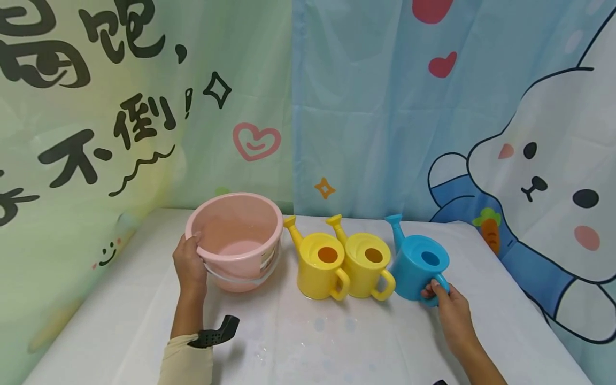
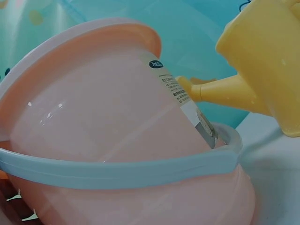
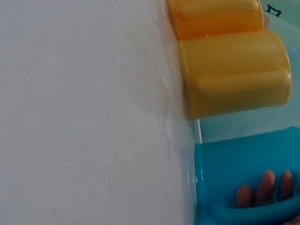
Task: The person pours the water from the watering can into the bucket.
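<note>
A pink bucket [image 1: 240,256] with a pale handle [image 2: 117,174] stands at the left of the table, its mouth tipped toward me. My left hand [image 1: 191,266] grips its left rim, thumb at the inside edge. On the right, my right hand [image 1: 449,307] holds the handle of a blue watering can [image 1: 417,262]; in the right wrist view its fingers [image 3: 266,187] come through the handle loop against the blue body. Between bucket and blue can stand two yellow watering cans, the left one [image 1: 313,272] beside the right one [image 1: 361,275], spouts pointing up and back.
The white table [image 1: 308,342] has small wet spots near its front middle. A printed cloth backdrop [image 1: 346,133] hangs right behind the table, with a rabbit figure [image 1: 544,214] at the right. A black wrist device [image 1: 216,332] sits on my left forearm.
</note>
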A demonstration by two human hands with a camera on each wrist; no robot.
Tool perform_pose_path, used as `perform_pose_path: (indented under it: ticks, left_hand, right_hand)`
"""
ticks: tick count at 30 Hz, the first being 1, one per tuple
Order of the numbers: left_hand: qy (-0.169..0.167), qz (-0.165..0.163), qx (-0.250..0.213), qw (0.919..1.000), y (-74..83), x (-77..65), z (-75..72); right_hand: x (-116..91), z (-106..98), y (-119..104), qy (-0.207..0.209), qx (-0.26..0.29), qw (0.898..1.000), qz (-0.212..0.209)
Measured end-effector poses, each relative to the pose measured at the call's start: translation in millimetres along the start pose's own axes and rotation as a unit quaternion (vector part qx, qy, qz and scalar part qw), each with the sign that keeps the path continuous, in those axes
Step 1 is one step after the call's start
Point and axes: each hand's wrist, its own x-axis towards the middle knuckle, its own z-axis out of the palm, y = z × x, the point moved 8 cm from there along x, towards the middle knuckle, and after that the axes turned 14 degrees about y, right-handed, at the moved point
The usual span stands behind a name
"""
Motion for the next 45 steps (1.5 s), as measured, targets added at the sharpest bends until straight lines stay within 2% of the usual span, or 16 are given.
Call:
perform_pose_path:
  ticks: [8,13,16,21,24,29,32,34,40,45]
  left_hand:
    - [0.007,-0.004,0.001,1.0,-1.4,-0.4,-0.9]
    - [0.007,-0.004,-0.002,1.0,0.4,-1.1,-0.1]
    - [0.009,-0.004,-0.005,0.9999,1.7,-1.0,0.0]
    - [0.013,-0.003,-0.002,0.9999,2.3,-0.9,-1.0]
    - [0.01,0.0,0.001,1.0,1.8,-0.7,-1.1]
    - [0.007,-0.001,0.001,1.0,0.3,0.8,-0.8]
    - [0.014,-0.001,0.0,0.9999,-1.0,1.9,-2.1]
    - [0.016,0.0,0.003,0.9999,-1.6,2.2,-2.6]
    - [0.02,0.0,0.0,0.9998,-1.1,2.4,-2.0]
    - [0.023,0.001,-0.002,0.9997,-0.5,2.4,-2.4]
  right_hand:
    - [2,-3,-10,0.017,0.02,0.998,-0.056]
    - [3,-5,-17,0.041,0.065,0.993,-0.092]
    - [4,-11,-22,0.074,0.079,0.99,-0.09]
    - [8,-22,-28,0.14,0.054,0.986,-0.068]
    - [15,-25,-19,0.166,0.039,0.983,-0.069]
    - [49,-27,27,0.191,0.011,0.977,-0.092]
    - [61,-31,38,0.197,-0.012,0.975,-0.098]
    - [54,-35,26,0.196,-0.008,0.976,-0.096]
    - [18,-51,-33,0.189,0.03,0.978,-0.088]
    - [10,-63,-60,0.188,0.057,0.977,-0.086]
